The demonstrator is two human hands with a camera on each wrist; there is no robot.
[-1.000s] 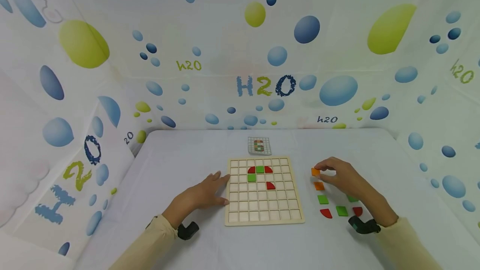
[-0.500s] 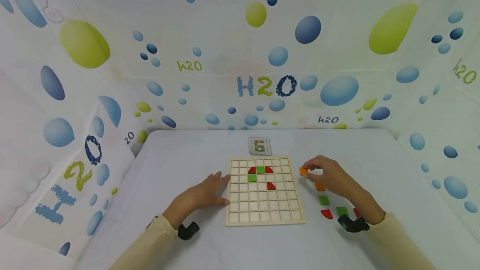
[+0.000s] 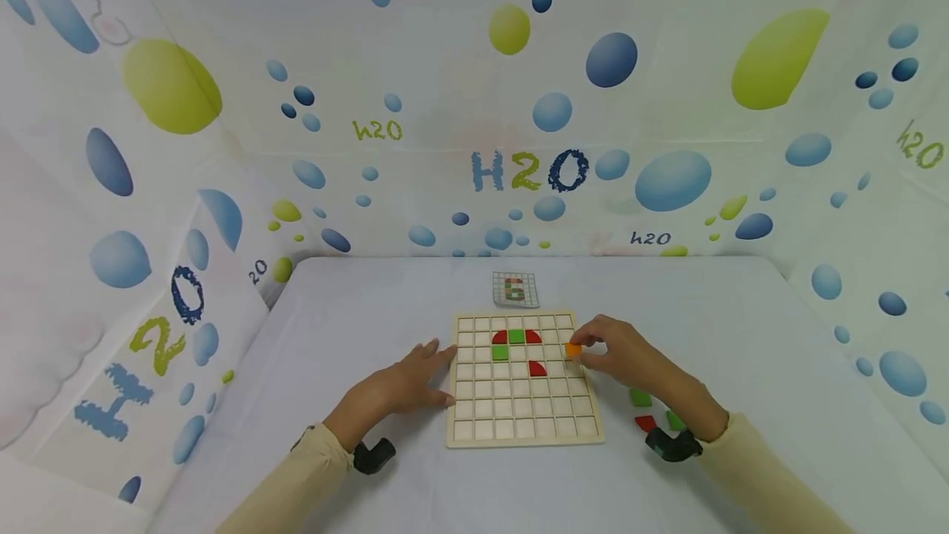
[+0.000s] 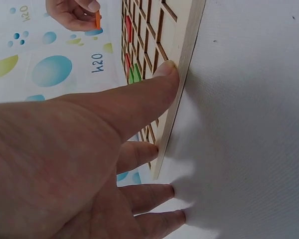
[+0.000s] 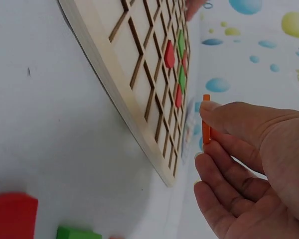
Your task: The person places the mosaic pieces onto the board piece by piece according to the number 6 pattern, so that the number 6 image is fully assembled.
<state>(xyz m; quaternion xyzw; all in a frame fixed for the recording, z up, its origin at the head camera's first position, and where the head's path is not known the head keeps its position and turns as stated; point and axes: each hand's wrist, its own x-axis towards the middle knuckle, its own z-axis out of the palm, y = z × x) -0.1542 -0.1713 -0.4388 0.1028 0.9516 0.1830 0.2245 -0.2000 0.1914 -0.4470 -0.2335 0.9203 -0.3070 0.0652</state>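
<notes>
A wooden grid board point(image 3: 523, 422) lies on the table with red and green tiles point(image 3: 515, 336) in its upper rows and one red tile point(image 3: 535, 368) lower down. My right hand point(image 3: 621, 357) pinches an orange square tile point(image 3: 573, 349) above the board's right edge; the right wrist view shows the orange tile point(image 5: 206, 119) held on edge between thumb and fingers. My left hand point(image 3: 415, 377) rests flat on the table, its fingers point(image 4: 159, 82) touching the board's left edge point(image 4: 182, 64).
Loose green tiles point(image 3: 641, 396) and a red tile point(image 3: 645, 423) lie on the table right of the board, partly behind my right wrist. A small pattern card point(image 3: 514, 289) lies beyond the board. Bubble-printed walls enclose the table on three sides.
My right hand has carried the orange tile leftwards from the loose pieces to above the board's right edge. The left hand has stayed against the board.
</notes>
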